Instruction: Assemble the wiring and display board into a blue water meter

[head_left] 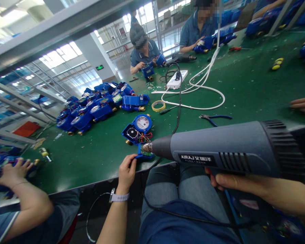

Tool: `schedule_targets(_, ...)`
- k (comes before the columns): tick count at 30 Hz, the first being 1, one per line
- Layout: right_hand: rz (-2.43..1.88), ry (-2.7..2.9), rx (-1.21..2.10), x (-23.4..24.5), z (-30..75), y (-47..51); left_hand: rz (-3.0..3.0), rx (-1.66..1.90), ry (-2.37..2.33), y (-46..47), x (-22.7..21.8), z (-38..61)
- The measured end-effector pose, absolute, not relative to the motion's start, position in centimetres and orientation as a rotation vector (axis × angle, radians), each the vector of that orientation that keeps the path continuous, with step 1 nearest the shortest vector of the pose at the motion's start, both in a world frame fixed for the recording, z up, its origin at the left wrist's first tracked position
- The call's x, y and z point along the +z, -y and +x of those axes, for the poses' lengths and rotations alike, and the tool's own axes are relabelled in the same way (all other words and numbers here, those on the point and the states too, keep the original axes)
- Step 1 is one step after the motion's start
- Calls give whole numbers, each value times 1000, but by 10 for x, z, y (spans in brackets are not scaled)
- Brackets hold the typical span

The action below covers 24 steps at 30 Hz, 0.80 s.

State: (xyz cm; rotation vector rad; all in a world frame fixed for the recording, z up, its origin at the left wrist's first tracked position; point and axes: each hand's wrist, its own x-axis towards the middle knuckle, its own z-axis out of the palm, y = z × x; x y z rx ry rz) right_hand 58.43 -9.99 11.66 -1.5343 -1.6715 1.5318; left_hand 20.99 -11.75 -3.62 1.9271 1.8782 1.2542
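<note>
My right hand (227,181) is wrapped round the grip of a grey heat gun (228,149), whose metal nozzle points left at a small green circuit board (145,151). My left hand (126,173) pinches the blue part holding that board at the near edge of the green table (244,88). Just beyond lies an opened blue water meter (138,130) with a round dial and loose coloured wires. The heat gun's black cord runs across my lap.
A heap of blue meters (96,106) lies at the left. A tape roll (158,106), pliers (213,118), a white power strip (178,79) and white cable lie farther out. Other people work at the far side, the left and the right edge.
</note>
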Motion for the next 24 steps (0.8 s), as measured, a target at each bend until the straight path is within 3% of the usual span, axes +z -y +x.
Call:
schedule_targets(11,-1432,1598,1740,114,586,97,1923,1260,-1864,118,-36,210)
schedule_targets(24,-1620,1561,1608,145,582,105,1930,1268,-1863,118,-38,208)
